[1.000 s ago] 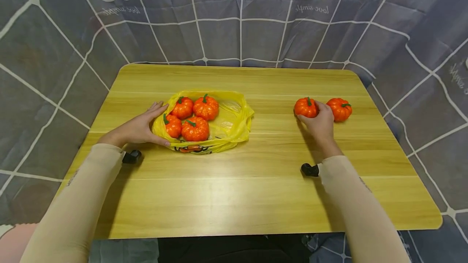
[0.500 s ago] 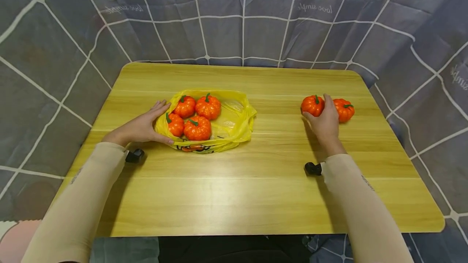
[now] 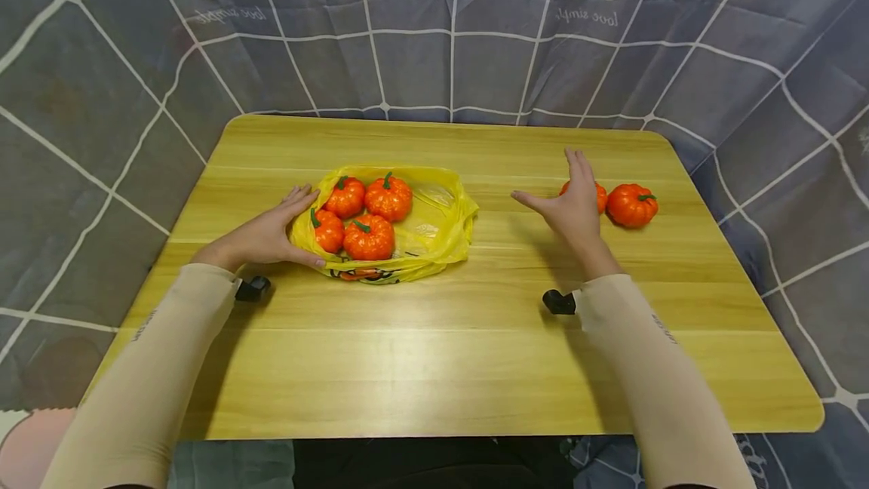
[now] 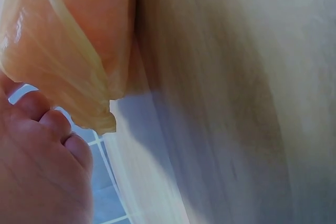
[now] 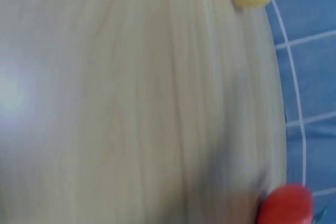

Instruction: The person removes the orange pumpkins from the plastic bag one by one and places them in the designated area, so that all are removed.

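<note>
In the head view, my left hand (image 3: 268,231) rests against the left end of a yellow plastic bag (image 3: 441,247), thumb along the front and fingers spread at the back. Several small orange pumpkins (image 3: 369,238) with green stems sit in the bag's open mouth. My right hand (image 3: 573,206) is spread with nothing in it, above the table and left of two loose pumpkins. It partly hides the nearer pumpkin (image 3: 601,198); the other pumpkin (image 3: 632,206) lies to its right. The left wrist view shows curved fingers (image 4: 77,150) beside the bag (image 4: 68,51).
A wood-grain table (image 3: 434,368) with rounded corners carries everything. Grey-blue curtain (image 3: 407,74) with white lines surrounds its back and sides. Each sleeve cuff has a small black device, one on the left (image 3: 253,289) and one on the right (image 3: 559,302).
My right hand has let go of the nearer pumpkin after shifting it slightly right, close to the other one. The hand has moved left and spread. The left hand stays at the bag.
</note>
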The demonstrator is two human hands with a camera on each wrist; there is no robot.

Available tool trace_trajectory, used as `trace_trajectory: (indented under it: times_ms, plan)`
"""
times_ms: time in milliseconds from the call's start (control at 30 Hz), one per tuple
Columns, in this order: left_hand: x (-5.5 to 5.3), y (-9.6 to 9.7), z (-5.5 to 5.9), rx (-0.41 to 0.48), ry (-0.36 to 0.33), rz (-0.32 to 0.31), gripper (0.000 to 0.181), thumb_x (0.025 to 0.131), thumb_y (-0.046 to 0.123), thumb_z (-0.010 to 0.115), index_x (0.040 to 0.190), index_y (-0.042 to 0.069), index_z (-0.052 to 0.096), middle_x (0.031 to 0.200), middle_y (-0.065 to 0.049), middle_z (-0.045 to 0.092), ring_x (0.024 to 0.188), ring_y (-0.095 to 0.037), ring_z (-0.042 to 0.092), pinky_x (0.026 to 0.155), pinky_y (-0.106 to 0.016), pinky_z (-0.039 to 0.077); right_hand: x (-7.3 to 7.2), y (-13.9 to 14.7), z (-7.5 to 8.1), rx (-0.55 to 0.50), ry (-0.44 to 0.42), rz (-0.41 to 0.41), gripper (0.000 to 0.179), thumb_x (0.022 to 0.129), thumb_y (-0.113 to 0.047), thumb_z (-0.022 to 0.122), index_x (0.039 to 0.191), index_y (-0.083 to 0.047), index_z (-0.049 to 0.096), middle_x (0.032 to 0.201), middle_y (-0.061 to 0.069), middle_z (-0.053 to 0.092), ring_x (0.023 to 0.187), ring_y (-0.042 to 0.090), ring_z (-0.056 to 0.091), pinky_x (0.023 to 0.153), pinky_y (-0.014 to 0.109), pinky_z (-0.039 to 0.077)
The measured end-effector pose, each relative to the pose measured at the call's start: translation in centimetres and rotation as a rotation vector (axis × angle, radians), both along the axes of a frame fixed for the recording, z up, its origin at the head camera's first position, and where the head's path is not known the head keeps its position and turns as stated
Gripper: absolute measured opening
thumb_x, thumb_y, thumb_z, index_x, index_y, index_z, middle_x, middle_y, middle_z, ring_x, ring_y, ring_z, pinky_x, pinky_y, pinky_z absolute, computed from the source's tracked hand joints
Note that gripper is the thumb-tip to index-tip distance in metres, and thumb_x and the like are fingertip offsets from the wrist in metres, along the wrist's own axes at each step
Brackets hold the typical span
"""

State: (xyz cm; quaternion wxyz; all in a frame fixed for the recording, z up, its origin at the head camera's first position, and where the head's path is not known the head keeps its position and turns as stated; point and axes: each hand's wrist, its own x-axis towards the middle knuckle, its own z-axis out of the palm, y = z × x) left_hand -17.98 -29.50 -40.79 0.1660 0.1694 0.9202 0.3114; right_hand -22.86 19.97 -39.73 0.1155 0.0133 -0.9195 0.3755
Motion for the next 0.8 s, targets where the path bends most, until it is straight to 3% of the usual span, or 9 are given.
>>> trace_trajectory:
  times_ms: [233,533,800]
  plan:
    - [0.1,0.1,0.0,0.010,-0.004,0.006,0.128,0.071,0.042,0.093,0.162,0.005,0.011,0.167,-0.019,-0.003,0.152,-0.033,-0.010,0.118,-0.061,0.002,-0.5,-3.0,0.5,-0.001,-0.074,0.084,0.120,0.068,-0.055,0.090,0.160,-0.011,0.027,0.163,0.011,0.026,0.149,0.031,0.023,0.118,0.052,0.024]
    - [0.0,0.4,0.2,0.002,0.005,0.008,0.128,0.070,0.043,0.093,0.162,0.004,0.013,0.167,-0.020,-0.002,0.152,-0.035,-0.009,0.117,-0.062,0.003,-0.4,-6.5,0.2,-0.006,-0.106,0.236,0.117,0.066,-0.050,0.093,0.158,-0.011,0.032,0.160,0.013,0.031,0.142,0.036,0.035,0.113,0.052,0.033]
    - [0.1,0.1,0.1,-0.011,0.009,0.005,0.128,0.070,0.044,0.093,0.162,0.005,0.012,0.167,-0.019,-0.003,0.152,-0.034,-0.010,0.118,-0.061,0.003,0.1,-10.3,-0.3,0.010,-0.157,0.361,0.116,0.067,-0.048,0.094,0.159,-0.015,0.032,0.161,0.010,0.031,0.146,0.031,0.029,0.115,0.050,0.030]
